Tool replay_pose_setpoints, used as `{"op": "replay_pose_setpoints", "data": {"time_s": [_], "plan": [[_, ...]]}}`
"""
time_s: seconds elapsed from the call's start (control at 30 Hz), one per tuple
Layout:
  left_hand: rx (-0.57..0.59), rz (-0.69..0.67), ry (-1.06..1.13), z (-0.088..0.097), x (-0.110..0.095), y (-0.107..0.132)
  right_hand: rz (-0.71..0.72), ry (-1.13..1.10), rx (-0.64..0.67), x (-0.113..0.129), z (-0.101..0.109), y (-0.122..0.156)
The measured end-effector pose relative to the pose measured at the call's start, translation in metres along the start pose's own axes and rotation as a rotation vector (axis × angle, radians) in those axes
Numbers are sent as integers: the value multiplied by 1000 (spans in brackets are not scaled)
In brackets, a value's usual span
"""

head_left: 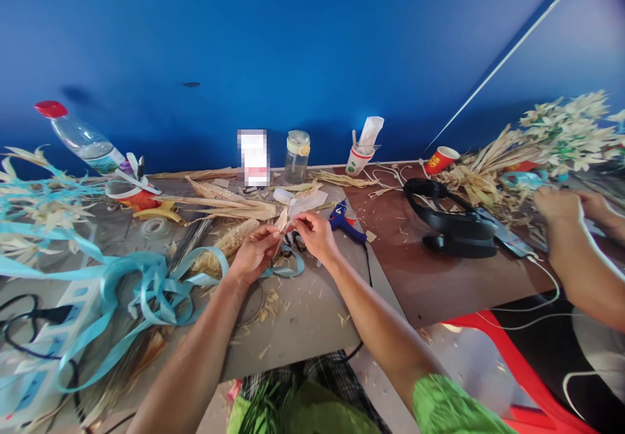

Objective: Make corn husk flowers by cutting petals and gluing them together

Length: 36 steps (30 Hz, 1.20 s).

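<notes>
My left hand (254,252) and my right hand (315,233) meet over the grey table (303,317), both pinched on a small pale strip of corn husk (282,220) held between them. Just below the hands lie black-handled scissors (295,242) and a loop of light blue ribbon (288,268). A bare corn cob (229,242) lies left of my left hand. A blue glue gun (344,220) rests right of my right hand.
Blue ribbon tangles (141,284) and dried husks (229,203) cover the left. A glass jar (297,155), paper cups (360,157) and a tilted bottle (83,138) stand at the back. A black headset (449,222) lies on the brown table, where another person's hands (566,209) work.
</notes>
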<state>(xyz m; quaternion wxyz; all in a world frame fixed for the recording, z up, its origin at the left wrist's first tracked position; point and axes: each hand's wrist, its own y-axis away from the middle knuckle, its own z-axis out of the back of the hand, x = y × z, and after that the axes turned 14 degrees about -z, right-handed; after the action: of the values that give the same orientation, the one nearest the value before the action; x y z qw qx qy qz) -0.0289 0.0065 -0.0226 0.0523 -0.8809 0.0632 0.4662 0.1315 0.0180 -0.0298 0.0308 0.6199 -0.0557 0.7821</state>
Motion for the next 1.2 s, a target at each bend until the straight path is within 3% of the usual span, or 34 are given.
{"op": "replay_pose_setpoints", "data": {"time_s": [0.23,0.57,0.93,1.03,1.2], "plan": [[-15,-32,114,5,-4,-4,-73,-150,134,2,5,-3],[-30,-55,174,6,-5,-4,-110,-114,144,9,5,0],[-27,-56,152,5,-4,-4,72,-102,70,11,10,-3],[-22,-51,138,5,-4,-3,-32,-226,135,12,8,-2],[-1,-32,138,6,-1,-3,-289,-615,331,15,2,2]]}}
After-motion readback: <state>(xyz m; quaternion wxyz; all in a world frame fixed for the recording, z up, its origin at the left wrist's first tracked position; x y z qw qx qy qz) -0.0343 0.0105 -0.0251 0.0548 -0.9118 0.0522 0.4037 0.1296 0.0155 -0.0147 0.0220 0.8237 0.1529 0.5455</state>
